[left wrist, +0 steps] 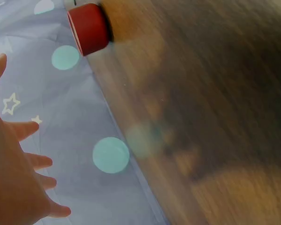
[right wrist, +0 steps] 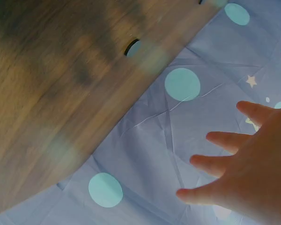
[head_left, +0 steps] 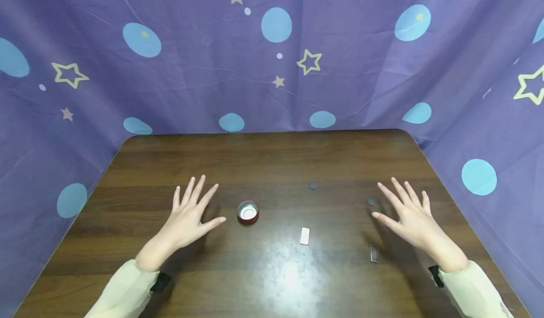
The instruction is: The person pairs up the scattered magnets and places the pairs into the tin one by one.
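Note:
My left hand [head_left: 185, 220] hovers over the left part of the table, fingers spread and holding nothing. Just right of its thumb stands a small round red tin [head_left: 248, 213], hollow side up with a silvery inside; its red wall [left wrist: 90, 29] shows at the top of the left wrist view. My right hand [head_left: 410, 218], also spread and holding nothing, is above the right side. Near its thumb lies a small dark disc [head_left: 371, 202], seen too as a thin disc [right wrist: 132, 48] in the right wrist view. Below that hand lies a clear rectangular piece [head_left: 374, 253].
A white rectangular piece [head_left: 304, 236] lies near the middle of the brown wooden table [head_left: 272, 157]. Farther back is another small dark disc [head_left: 313, 186]. A purple curtain [head_left: 191, 72] with stars and blue spots hangs behind and beside the table.

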A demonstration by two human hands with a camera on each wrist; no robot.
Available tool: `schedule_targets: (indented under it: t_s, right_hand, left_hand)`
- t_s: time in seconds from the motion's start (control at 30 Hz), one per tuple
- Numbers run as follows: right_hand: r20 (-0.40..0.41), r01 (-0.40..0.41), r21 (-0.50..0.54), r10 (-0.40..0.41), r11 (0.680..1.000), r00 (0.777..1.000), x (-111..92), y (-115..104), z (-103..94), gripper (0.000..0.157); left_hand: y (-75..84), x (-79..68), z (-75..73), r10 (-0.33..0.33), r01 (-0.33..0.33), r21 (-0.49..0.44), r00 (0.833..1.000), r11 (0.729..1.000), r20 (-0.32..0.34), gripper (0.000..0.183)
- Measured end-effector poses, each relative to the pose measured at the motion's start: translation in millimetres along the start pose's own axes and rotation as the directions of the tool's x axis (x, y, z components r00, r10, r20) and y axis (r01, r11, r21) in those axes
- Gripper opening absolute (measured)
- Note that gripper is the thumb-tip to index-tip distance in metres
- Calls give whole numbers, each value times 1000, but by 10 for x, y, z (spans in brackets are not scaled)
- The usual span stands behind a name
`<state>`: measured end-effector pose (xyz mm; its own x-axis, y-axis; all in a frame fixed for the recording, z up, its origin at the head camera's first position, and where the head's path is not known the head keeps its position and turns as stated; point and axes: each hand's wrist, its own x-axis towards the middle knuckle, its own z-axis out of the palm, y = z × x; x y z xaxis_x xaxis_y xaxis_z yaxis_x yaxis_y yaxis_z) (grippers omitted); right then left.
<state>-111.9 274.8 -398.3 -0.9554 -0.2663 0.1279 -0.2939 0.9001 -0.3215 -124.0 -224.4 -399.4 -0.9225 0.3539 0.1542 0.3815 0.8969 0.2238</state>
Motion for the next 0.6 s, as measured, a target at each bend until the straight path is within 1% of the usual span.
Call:
schedule_targets:
  t_s: [0.1,0.23,0.43,0.5,0.6]
  right_hand:
    - [-7,12,44,-12,999,1000,-35,-27,-18,71]
    - [-17,34,75,-33,997,999,-96,-61,-45,71]
    - [-37,69,92,-65,993,997,-196,-100,-59,74]
    - [-46,80,102,-76,992,996,-225,-113,-55,74]
    - [-47,77,124,-72,989,996,-269,-129,-41,73]
  left_hand:
    - [53,25,-17,18,-18,-13,1000,1000,0,81]
    - [125,66,-16,63,-64,-19,998,998,-28,80]
    - [244,141,-1,151,-153,-20,985,988,-85,76]
    - [291,165,4,172,-175,-28,981,984,-85,75]
    - [376,200,4,202,-206,-49,977,977,-75,73]
